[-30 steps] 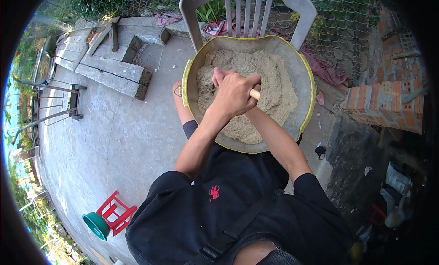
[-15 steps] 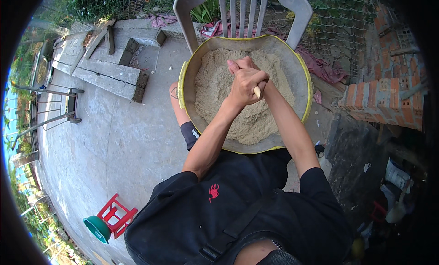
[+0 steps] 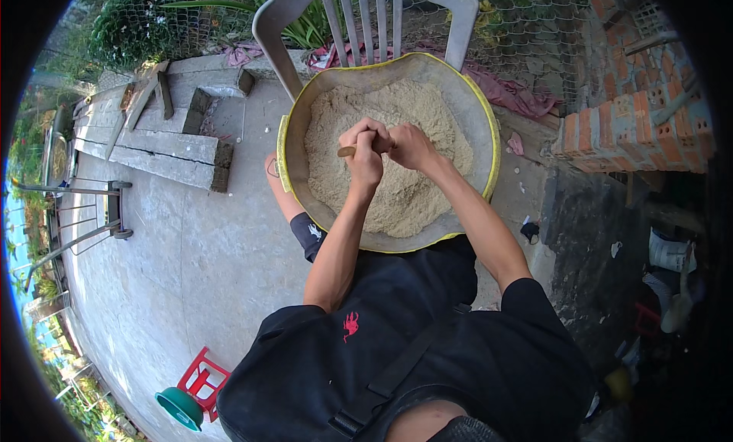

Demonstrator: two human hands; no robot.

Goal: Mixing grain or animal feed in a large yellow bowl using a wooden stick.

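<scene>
- The basin (image 3: 489, 137), wide and round with a yellow rim, lies under both hands and against the person's knees; a grey plastic chair (image 3: 366, 14) stands just beyond it. Full as it is, I judge it heavy and stiff, so it is better taken at the rim with two hands than lifted by one side.
- The powder (image 3: 405, 198), pale and sandy, fills the basin below and around the hands. It looks loose and dry, so it will pour and slip through fingers, not hold a shape.
- The left hand (image 3: 365, 153) is closed in a fist around the stick.
- The right hand (image 3: 408, 146) is curled and pressed against the left one; it probably grips the stick too, but the fingers hide this.
- The stick (image 3: 347, 151), thin and wooden, shows only its end, left of the left hand. It seems light and rigid; the grip near the upper end suits it.
</scene>
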